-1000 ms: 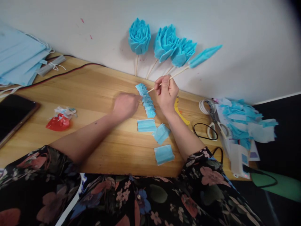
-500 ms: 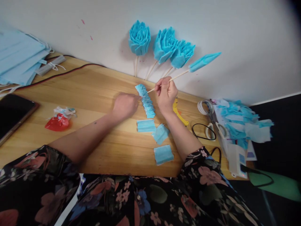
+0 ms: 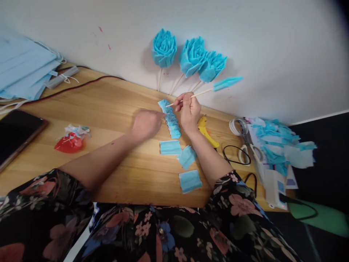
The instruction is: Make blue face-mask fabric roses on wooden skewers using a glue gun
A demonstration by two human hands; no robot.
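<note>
Wrapped in the fingers of my right hand (image 3: 189, 111) is a thin wooden stick (image 3: 203, 92). A narrow blue bud of folded fabric (image 3: 227, 83) sits on its upper end, and its lower tip is over an overlapping row of folded blue petals (image 3: 171, 122). From the left, my left hand (image 3: 147, 123) stretches its index finger to the row's edge, the other fingers curled and nothing seen in them. Whether that fingertip presses on a petal I cannot tell. Below the row lie flat blue fabric pieces (image 3: 170, 147). A yellow glue gun (image 3: 207, 134) is partly hidden behind my right forearm.
Several blue fabric flowers (image 3: 164, 47) on sticks lean against the wall. At left are face masks (image 3: 24, 69), a phone (image 3: 19, 134) and a red plastic wrapper (image 3: 70, 142). Scissors (image 3: 249, 149), a tape roll (image 3: 239, 127) and fabric scraps (image 3: 275, 138) lie at right.
My right hand has moved slightly left, bringing the stick's tip over the upper petals. The bud has swung left and down. My left hand stays almost in place.
</note>
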